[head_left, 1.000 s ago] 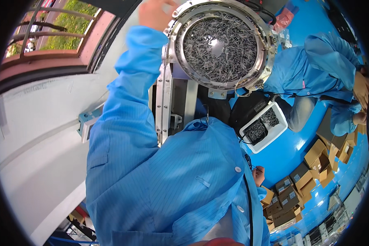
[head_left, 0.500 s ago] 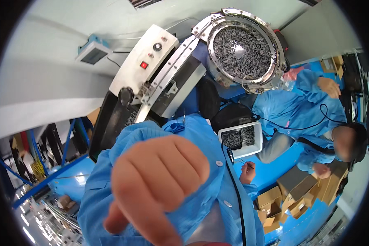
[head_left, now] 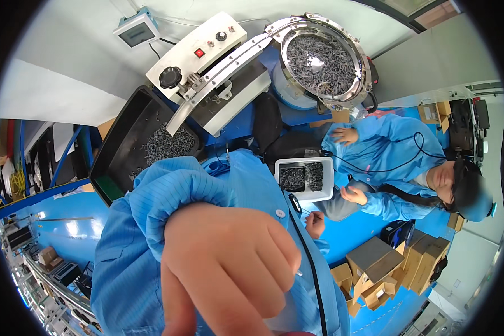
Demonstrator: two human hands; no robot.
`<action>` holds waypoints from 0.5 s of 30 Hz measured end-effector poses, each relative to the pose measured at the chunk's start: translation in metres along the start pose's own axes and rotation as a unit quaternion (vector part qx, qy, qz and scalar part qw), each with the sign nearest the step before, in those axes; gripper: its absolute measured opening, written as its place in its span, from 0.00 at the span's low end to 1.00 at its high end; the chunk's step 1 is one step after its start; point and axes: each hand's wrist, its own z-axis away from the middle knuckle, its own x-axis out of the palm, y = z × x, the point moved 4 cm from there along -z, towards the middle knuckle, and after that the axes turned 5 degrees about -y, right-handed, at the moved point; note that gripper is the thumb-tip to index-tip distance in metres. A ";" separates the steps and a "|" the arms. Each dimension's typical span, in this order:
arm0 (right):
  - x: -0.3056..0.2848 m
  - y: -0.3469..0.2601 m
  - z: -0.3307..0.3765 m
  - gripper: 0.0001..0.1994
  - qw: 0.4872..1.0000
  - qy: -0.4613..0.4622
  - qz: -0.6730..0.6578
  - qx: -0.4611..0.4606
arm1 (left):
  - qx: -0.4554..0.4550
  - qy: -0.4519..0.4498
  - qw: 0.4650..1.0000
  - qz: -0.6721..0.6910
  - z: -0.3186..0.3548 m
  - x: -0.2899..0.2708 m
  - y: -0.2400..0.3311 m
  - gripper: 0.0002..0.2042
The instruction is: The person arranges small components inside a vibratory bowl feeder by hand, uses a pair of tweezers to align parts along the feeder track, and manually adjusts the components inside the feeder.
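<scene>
My left hand (head_left: 229, 263) looms large close in front of me, its back toward me. Its fingers curl inward, and the fingertips are hidden, so I cannot tell what they hold. Smaller and farther right, my right hand (head_left: 315, 225) is closed beside my blue coat (head_left: 257, 179). Whatever sits in its fingers is too small to make out. Just beyond that hand is a white plastic bin (head_left: 329, 193), with small dark metal parts (head_left: 313, 176) in two sections. A black cable (head_left: 313, 274) runs down my coat front.
Small metal pieces fill a round vibratory bowl feeder (head_left: 350, 92). Its rail (head_left: 218, 81) slopes to a black tray (head_left: 115, 154) beside a white control box (head_left: 199, 47). At right sits a co-worker in a blue coat (head_left: 397, 134), above open cardboard boxes (head_left: 375, 260).
My view has shifted, showing more of the black tray. My left hand looks sharper and lies lower. Thin prongs seen at my right hand earlier no longer show. The co-worker's hands have moved.
</scene>
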 end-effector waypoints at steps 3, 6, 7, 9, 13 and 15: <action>-0.016 0.033 0.013 0.03 0.999 0.024 0.022 0.035 | -0.043 0.002 0.999 -0.013 0.006 0.015 0.007 0.23; -0.039 0.054 0.027 0.03 0.996 0.046 0.050 0.054 | -0.088 -0.030 0.994 -0.049 0.020 0.009 -0.004 0.27; -0.044 0.058 0.032 0.03 0.994 0.059 0.067 0.067 | -0.150 -0.041 0.986 -0.054 0.035 -0.003 -0.009 0.28; -0.053 0.065 0.036 0.03 0.987 0.084 0.102 0.095 | -0.267 0.060 0.956 -0.108 0.049 -0.024 -0.027 0.27; -0.054 0.044 0.022 0.03 0.987 0.120 0.057 0.096 | -0.402 0.276 0.865 -0.116 0.096 -0.083 -0.078 0.18; -0.054 0.024 0.012 0.03 0.985 0.136 0.039 0.100 | -0.431 0.347 0.828 -0.095 0.114 -0.121 -0.106 0.15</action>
